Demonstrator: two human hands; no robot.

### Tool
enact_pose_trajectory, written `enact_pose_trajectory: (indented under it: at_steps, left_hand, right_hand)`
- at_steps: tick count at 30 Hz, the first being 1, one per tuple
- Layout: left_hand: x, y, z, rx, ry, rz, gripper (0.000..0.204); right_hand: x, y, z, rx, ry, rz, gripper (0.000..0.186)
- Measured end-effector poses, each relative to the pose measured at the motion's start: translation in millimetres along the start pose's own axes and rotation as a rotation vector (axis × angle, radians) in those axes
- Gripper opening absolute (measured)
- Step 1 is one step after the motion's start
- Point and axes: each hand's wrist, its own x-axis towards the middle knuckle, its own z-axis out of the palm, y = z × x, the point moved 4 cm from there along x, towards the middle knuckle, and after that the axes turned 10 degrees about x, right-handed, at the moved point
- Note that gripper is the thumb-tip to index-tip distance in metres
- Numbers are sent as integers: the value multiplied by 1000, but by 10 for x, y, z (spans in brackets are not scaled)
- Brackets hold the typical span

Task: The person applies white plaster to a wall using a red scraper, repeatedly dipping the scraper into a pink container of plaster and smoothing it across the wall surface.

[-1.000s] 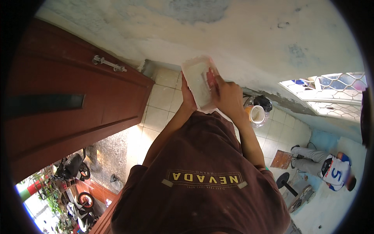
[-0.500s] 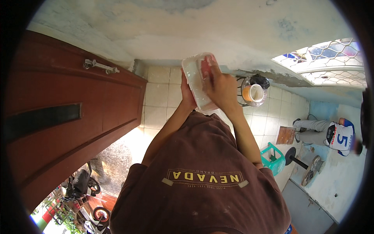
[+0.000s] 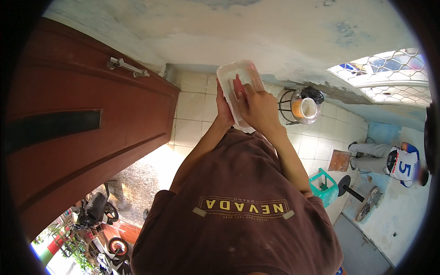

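Note:
My left hand (image 3: 223,107) supports a whitish, translucent rectangular tray (image 3: 221,71) from its left side, its fingers partly hidden by the tray. White paste coats the tray's inside in smears. My right hand (image 3: 261,109) reaches over the tray, closed on a red putty scraper (image 3: 238,85). The scraper lies inside the tray, against its left part, and my fingers cover some of it. Both hands are in front of my chest, close to the patchy wall (image 3: 197,34).
A brown door (image 3: 55,87) with a handle stands at left. On a round stool at right are an orange-and-white tub (image 3: 302,108) and a black plastic bag (image 3: 312,95). Farther right come a green plastic stool (image 3: 324,188), a window grille (image 3: 389,75) and another person (image 3: 398,165).
The red scraper has moved down and left within the tray, and my right hand has shifted slightly lower with it. My left hand keeps its hold on the tray. The whole view has shifted slightly.

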Motion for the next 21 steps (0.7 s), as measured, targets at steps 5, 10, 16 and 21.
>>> enact_pose_trajectory:
  at_steps: [5, 10, 16, 21]
  left_hand:
    - [-10, 147, 86, -208, -302, 58, 70]
    - [-14, 30, -37, -171, -88, 32, 82]
    - [-93, 71, -74, -223, -264, 63, 66]
    - [-171, 138, 75, -14, -78, 16, 82]
  right_hand:
    - [48, 153, -207, 18, 15, 206, 20]
    - [-19, -52, -19, 82, 50, 87, 21]
    - [-115, -18, -41, 53, -37, 118, 20]
    - [-11, 19, -184, 23, 28, 153, 19]
